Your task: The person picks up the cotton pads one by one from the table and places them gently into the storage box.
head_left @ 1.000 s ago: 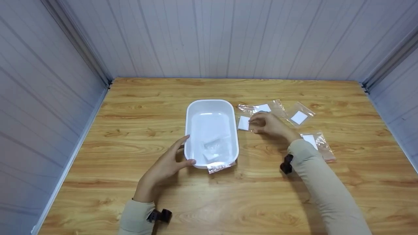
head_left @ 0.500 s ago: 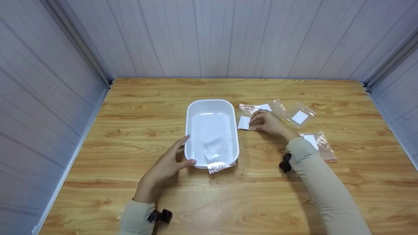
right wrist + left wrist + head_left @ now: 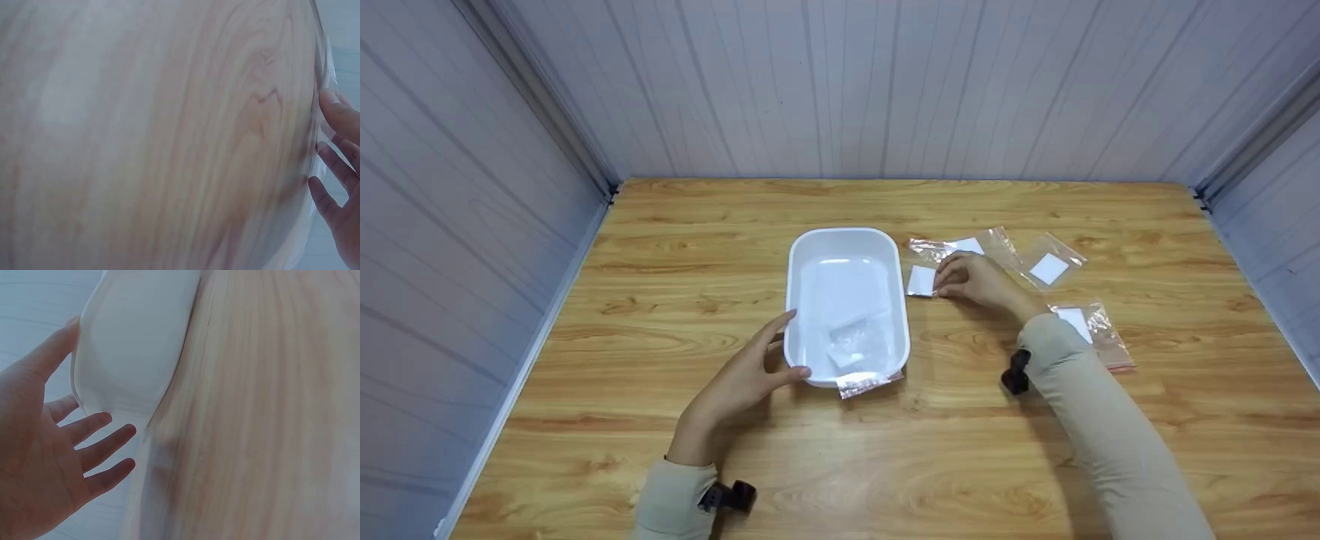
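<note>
Just to the right of the white tray (image 3: 840, 281), a person's right hand (image 3: 979, 283) appears to pinch, between thumb and fingertips, the edge of a flat clear bag (image 3: 921, 281) with a white square in it; the hand hides part of the film. The left hand (image 3: 746, 377) has its fingers spread, thumb on the tray's near rim and a fingertip at its left side, as if steadying it. The step in hand seems to be getting hold of the clear bag where it lies on the table (image 3: 847, 465). The next move probably calls for a secure hold on the slippery film and enough height to pass the tray's wall, which stands just beside the bag. A second bag (image 3: 859, 341) lies in the tray's near end, its strip hanging over the rim. A far bag (image 3: 966, 246) lies close behind the right hand; whether its film overlaps the pinched one cannot be told, so it might drag along. A tilted bag (image 3: 1048, 268) and a near bag (image 3: 1074, 324), partly hidden by the sleeve, lie farther right.
</note>
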Demonstrator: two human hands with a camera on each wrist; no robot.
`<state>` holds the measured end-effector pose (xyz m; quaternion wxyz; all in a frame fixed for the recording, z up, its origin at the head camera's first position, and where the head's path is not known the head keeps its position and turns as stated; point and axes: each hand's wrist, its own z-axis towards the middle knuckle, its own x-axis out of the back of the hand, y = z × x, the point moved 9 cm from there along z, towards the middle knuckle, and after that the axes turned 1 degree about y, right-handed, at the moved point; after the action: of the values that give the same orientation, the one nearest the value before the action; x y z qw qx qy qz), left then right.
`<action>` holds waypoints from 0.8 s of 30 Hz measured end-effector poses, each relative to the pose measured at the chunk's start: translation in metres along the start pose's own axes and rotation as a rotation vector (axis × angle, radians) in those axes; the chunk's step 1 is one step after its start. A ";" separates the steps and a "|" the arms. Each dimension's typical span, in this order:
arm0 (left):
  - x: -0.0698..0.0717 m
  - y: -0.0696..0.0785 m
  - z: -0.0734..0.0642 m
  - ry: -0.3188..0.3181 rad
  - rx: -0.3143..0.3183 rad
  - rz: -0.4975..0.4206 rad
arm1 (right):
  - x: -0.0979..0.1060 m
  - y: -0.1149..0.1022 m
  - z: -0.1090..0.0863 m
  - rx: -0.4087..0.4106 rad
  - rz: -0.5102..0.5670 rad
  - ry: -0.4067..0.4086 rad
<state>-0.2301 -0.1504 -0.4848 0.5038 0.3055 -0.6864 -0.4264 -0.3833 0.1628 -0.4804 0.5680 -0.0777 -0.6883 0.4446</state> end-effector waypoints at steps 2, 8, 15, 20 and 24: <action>0.000 0.000 0.000 0.001 0.001 -0.002 | 0.001 -0.001 0.000 0.005 0.006 0.003; 0.001 0.002 0.000 0.000 0.000 -0.011 | 0.004 -0.003 0.000 0.003 0.018 0.018; 0.002 0.004 -0.002 0.000 0.003 -0.001 | 0.005 -0.003 -0.003 -0.034 0.078 0.015; 0.001 0.004 -0.001 0.000 -0.004 0.004 | 0.008 -0.001 -0.006 -0.076 0.112 0.028; 0.001 0.003 -0.002 0.003 0.005 0.009 | 0.012 0.001 -0.007 -0.099 0.098 0.058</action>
<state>-0.2287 -0.1501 -0.4818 0.5059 0.3042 -0.6882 -0.4218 -0.3817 0.1751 -0.4727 0.5608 -0.1520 -0.6879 0.4349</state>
